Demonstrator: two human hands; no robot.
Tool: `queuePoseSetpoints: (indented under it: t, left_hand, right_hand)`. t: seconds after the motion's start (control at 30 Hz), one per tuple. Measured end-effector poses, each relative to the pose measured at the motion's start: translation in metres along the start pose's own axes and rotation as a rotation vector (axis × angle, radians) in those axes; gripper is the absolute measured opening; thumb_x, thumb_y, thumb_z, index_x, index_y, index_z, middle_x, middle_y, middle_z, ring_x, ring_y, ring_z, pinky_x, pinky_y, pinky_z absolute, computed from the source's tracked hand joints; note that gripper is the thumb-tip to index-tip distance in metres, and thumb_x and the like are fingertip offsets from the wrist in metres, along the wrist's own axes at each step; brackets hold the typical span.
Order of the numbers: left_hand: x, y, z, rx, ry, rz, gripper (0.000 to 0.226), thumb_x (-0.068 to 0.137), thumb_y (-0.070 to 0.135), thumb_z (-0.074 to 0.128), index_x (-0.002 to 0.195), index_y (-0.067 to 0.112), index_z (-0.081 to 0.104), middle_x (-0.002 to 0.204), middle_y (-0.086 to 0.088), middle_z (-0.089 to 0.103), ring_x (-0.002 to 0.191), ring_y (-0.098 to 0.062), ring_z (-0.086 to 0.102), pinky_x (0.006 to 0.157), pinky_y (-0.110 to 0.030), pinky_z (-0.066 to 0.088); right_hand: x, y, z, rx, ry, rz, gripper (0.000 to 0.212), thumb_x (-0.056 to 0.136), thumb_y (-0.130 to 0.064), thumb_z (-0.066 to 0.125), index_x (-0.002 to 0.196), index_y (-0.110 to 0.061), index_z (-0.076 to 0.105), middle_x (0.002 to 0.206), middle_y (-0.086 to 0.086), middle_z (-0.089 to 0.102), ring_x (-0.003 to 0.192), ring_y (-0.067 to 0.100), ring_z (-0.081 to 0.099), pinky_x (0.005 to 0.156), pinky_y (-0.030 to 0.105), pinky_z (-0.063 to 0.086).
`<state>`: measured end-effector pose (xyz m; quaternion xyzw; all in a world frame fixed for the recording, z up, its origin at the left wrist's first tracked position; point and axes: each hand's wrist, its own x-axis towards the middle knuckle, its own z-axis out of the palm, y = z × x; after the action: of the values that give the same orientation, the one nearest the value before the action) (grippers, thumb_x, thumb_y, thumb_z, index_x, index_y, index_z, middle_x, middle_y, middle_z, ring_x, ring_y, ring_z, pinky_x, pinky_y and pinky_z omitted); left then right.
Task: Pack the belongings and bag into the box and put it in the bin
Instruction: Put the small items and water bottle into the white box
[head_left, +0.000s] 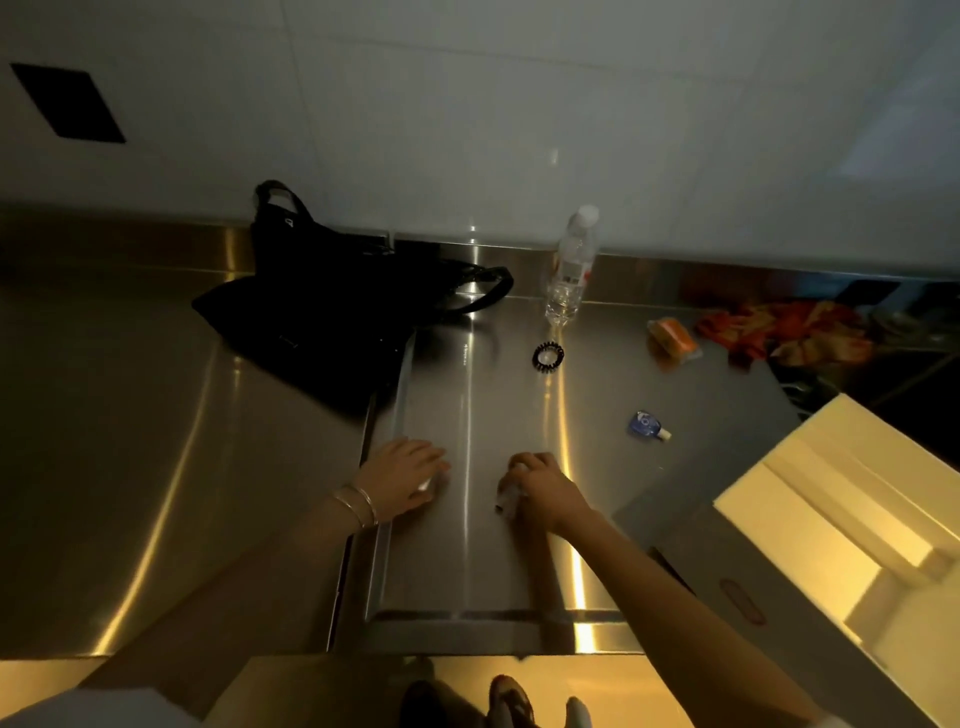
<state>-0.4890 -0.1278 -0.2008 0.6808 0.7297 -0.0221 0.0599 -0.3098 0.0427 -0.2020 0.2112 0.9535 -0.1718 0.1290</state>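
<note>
Right hand (540, 486) curls round a small clear object (506, 500) on the steel counter (208, 467); left hand (402, 480) lies nearby, its grip indiscernible.

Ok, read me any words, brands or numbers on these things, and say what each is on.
Nothing here is readable.
Water bottle: red and white label, too blurred.
Small blue bottle: pale mark on its front, too small.
Black bag: pale tag by the handle, too small.
Orange packet: blurred.
</note>
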Motion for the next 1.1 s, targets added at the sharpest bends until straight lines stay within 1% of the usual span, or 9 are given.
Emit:
queuePoseSetpoints:
  t: [0.13, 0.27, 0.43, 0.53, 0.63, 0.7, 0.77, 0.93, 1.1]
  left_hand:
    - [0.026, -0.010, -0.001, -0.093, 0.014, 0.055, 0.049, 0.062, 0.017, 0.083, 0.108, 0.010, 0.065, 0.112, -0.014, 0.068, 0.101, -0.034, 0.064, 0.079, -0.047, 0.055]
    - [0.062, -0.010, -0.009, -0.121, 0.074, 0.080, 0.052, 0.055, 0.011, 0.086, 0.102, 0.008, 0.067, 0.106, -0.017, 0.069, 0.094, -0.035, 0.067, 0.074, -0.043, 0.056]
    - [0.105, -0.006, -0.013, -0.209, 0.082, 0.069, 0.045, 0.079, 0.012, 0.068, 0.122, 0.007, 0.056, 0.132, -0.019, 0.053, 0.121, -0.035, 0.049, 0.098, -0.044, 0.043]
    - [0.129, -0.012, -0.013, -0.206, 0.073, 0.045, 0.045, 0.084, 0.014, 0.062, 0.128, 0.010, 0.050, 0.139, -0.015, 0.046, 0.127, -0.031, 0.042, 0.103, -0.040, 0.037]
    - [0.151, -0.019, -0.012, -0.210, 0.064, 0.045, 0.048, 0.084, 0.015, 0.061, 0.130, 0.011, 0.048, 0.141, -0.014, 0.043, 0.129, -0.030, 0.040, 0.104, -0.039, 0.037]
    - [0.165, -0.019, -0.015, -0.226, 0.056, 0.027, 0.048, 0.087, 0.024, 0.057, 0.133, 0.015, 0.045, 0.143, -0.011, 0.041, 0.131, -0.027, 0.038, 0.104, -0.038, 0.035]
    - [0.178, -0.015, -0.018, -0.258, 0.074, 0.016, 0.047, 0.089, 0.029, 0.055, 0.133, 0.016, 0.044, 0.143, -0.010, 0.040, 0.131, -0.027, 0.036, 0.106, -0.038, 0.032]
    - [0.204, -0.005, -0.028, -0.295, 0.121, 0.023, 0.045, 0.090, 0.024, 0.052, 0.132, 0.012, 0.044, 0.139, -0.011, 0.045, 0.128, -0.026, 0.040, 0.105, -0.037, 0.033]
    - [0.215, -0.005, -0.031, -0.314, 0.153, 0.010, 0.042, 0.089, 0.024, 0.046, 0.128, 0.010, 0.049, 0.134, -0.013, 0.050, 0.125, -0.029, 0.043, 0.103, -0.038, 0.035]
  right_hand:
    - [0.005, 0.012, -0.002, 0.024, 0.069, 0.087, 0.037, 0.083, -0.003, 0.053, 0.116, -0.020, 0.056, 0.138, 0.005, 0.038, 0.123, 0.029, 0.030, 0.097, 0.035, 0.039]
    - [0.020, 0.023, -0.008, 0.023, 0.081, 0.097, 0.034, 0.084, -0.006, 0.053, 0.114, -0.020, 0.058, 0.139, 0.006, 0.037, 0.122, 0.030, 0.032, 0.098, 0.033, 0.036]
    - [0.047, 0.043, -0.031, 0.040, 0.099, 0.127, 0.037, 0.082, -0.003, 0.055, 0.118, -0.014, 0.057, 0.143, 0.012, 0.035, 0.125, 0.032, 0.034, 0.102, 0.030, 0.031]
    - [0.059, 0.064, -0.050, 0.008, 0.140, 0.174, 0.049, 0.084, -0.003, 0.053, 0.129, -0.020, 0.047, 0.149, 0.008, 0.028, 0.133, 0.033, 0.025, 0.107, 0.040, 0.030]
    - [0.063, 0.091, -0.067, 0.008, 0.144, 0.417, 0.060, 0.082, -0.009, 0.058, 0.135, -0.027, 0.035, 0.150, 0.010, 0.018, 0.134, 0.042, 0.014, 0.101, 0.062, 0.031]
    - [0.060, 0.114, -0.071, 0.107, 0.120, 0.647, 0.055, 0.083, -0.012, 0.057, 0.131, -0.025, 0.035, 0.143, 0.015, 0.019, 0.128, 0.047, 0.021, 0.099, 0.062, 0.034]
    - [0.055, 0.137, -0.068, 0.148, 0.093, 0.758, 0.040, 0.087, -0.016, 0.050, 0.125, -0.018, 0.040, 0.136, 0.019, 0.029, 0.123, 0.044, 0.032, 0.099, 0.055, 0.037]
    - [0.063, 0.151, -0.063, 0.130, 0.145, 0.655, 0.030, 0.089, -0.012, 0.045, 0.118, -0.008, 0.047, 0.126, 0.021, 0.039, 0.115, 0.041, 0.039, 0.096, 0.042, 0.037]
    - [0.089, 0.148, -0.082, 0.211, 0.149, 0.261, 0.039, 0.083, -0.011, 0.057, 0.122, -0.017, 0.053, 0.132, 0.013, 0.043, 0.117, 0.032, 0.043, 0.100, 0.040, 0.038]
